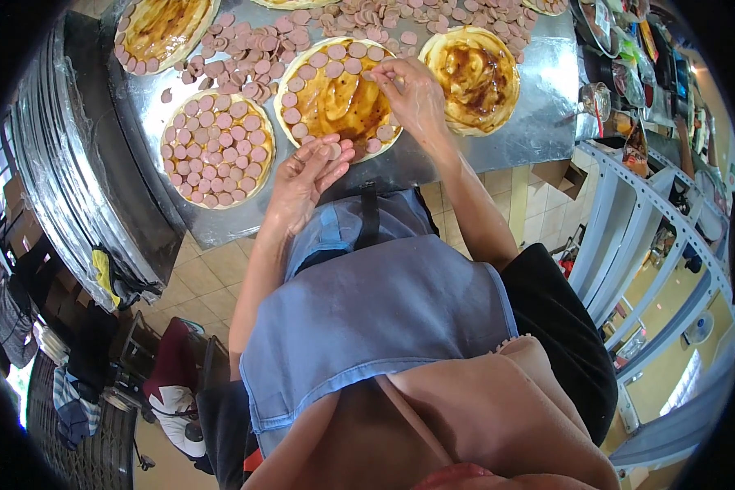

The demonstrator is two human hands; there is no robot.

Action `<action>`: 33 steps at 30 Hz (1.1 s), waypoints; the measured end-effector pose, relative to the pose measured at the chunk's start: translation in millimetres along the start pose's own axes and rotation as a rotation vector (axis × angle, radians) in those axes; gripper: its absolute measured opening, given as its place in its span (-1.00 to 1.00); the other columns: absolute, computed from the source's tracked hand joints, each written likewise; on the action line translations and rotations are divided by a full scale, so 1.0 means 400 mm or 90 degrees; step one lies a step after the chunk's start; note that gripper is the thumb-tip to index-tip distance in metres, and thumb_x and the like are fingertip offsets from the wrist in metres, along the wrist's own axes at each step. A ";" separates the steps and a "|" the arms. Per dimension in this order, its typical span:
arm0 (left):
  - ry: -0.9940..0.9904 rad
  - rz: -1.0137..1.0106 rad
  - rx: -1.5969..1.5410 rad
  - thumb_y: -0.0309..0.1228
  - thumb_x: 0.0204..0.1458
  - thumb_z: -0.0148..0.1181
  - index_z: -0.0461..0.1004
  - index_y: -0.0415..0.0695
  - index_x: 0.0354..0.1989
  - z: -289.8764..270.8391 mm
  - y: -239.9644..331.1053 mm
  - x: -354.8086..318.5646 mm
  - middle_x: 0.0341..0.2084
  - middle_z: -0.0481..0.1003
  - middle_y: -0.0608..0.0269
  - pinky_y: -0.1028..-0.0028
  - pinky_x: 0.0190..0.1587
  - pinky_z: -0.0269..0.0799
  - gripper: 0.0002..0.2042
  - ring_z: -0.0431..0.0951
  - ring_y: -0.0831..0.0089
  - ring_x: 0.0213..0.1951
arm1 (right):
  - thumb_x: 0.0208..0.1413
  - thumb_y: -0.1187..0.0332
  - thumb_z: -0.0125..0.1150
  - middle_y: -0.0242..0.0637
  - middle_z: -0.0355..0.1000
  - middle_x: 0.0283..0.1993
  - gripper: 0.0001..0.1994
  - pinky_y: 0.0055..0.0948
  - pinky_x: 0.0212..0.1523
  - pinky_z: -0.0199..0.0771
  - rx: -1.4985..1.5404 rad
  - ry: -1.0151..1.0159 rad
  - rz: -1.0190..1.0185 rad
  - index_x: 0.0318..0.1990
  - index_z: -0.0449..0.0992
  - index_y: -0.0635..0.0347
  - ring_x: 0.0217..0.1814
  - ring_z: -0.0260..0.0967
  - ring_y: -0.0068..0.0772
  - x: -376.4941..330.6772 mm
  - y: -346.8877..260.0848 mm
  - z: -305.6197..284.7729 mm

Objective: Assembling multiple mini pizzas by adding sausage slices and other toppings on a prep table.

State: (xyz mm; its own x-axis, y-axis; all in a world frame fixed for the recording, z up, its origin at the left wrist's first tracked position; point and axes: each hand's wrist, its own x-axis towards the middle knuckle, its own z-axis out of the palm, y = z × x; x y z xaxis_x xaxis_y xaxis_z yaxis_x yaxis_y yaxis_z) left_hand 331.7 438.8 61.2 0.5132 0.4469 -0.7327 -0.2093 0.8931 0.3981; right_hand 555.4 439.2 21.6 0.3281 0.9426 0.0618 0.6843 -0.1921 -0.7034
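Observation:
Slices of pink sausage make a partial ring on the sauce-covered round dough base (343, 102) in front of me; its middle is bare brown-yellow sauce. My right hand (416, 100) reaches over this base's right edge, thumb and forefinger pinched on a sausage slice mostly covered by the fingertips. At the near edge, my left hand (306, 175) is turned partly palm up and holds a sausage slice (333, 151) between thumb and fingers. Left of it lies a dough base covered with slices (218, 149). To the right is a base with sauce only (470, 80).
Loose sausage slices (253, 53) are heaped across the far part of the metal table (547, 122). Another partly ringed base (165, 33) lies far left. Stacked metal trays (69, 163) stand at the left, a pale metal rack (629, 237) at the right.

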 end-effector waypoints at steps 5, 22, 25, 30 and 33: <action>0.002 0.009 0.035 -0.35 0.20 0.05 0.29 -0.32 0.10 0.003 0.007 -0.007 -0.02 0.45 -0.01 0.51 0.03 0.47 -0.63 0.49 0.33 0.04 | 0.03 0.37 0.23 -0.24 0.42 -0.34 -0.89 -0.24 -0.26 0.39 -0.063 0.050 -0.049 -0.28 0.56 0.12 -0.28 0.38 -0.15 0.011 -0.019 0.000; 0.003 0.029 0.049 -0.34 0.21 0.03 0.31 -0.30 0.10 -0.011 0.007 -0.016 0.00 0.45 0.01 0.49 0.05 0.46 -0.64 0.48 0.31 0.06 | -0.03 0.34 0.27 -0.27 0.43 -0.27 -0.86 -0.21 -0.17 0.43 -0.247 0.077 -0.013 -0.28 0.58 0.08 -0.15 0.38 -0.14 0.054 0.076 -0.108; 0.010 0.031 0.058 -0.35 0.21 0.03 0.29 -0.31 0.11 -0.011 0.008 -0.019 0.01 0.44 0.00 0.49 0.04 0.46 -0.63 0.48 0.30 0.06 | -0.06 0.32 0.29 -0.24 0.40 -0.20 -0.84 -0.19 -0.18 0.46 -0.329 -0.001 -0.073 -0.28 0.58 0.07 -0.10 0.35 -0.12 0.086 0.097 -0.104; 0.011 0.037 0.048 -0.36 0.20 0.04 0.27 -0.32 0.13 -0.009 0.014 -0.024 0.01 0.43 -0.02 0.49 0.04 0.47 -0.62 0.47 0.29 0.06 | -0.10 0.30 0.31 -0.19 0.38 -0.18 -0.81 -0.19 -0.25 0.51 -0.401 -0.062 -0.181 -0.29 0.59 0.10 -0.07 0.34 -0.14 0.113 0.110 -0.094; 0.008 0.043 0.049 -0.33 0.21 0.03 0.30 -0.29 0.11 -0.012 0.017 -0.029 0.00 0.44 0.05 0.43 0.08 0.41 -0.63 0.46 0.29 0.08 | -0.10 0.30 0.30 -0.18 0.40 -0.21 -0.82 -0.20 -0.26 0.51 -0.410 -0.038 -0.213 -0.30 0.59 0.09 -0.09 0.36 -0.14 0.121 0.117 -0.086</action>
State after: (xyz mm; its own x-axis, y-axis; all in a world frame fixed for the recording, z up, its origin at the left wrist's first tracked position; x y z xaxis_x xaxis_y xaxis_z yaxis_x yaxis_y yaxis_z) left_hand 320.2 439.8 69.5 0.4887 0.5076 -0.7096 -0.1789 0.8543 0.4879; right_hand 625.5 466.5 16.1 0.0104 0.9889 0.1485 0.9954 0.0039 -0.0958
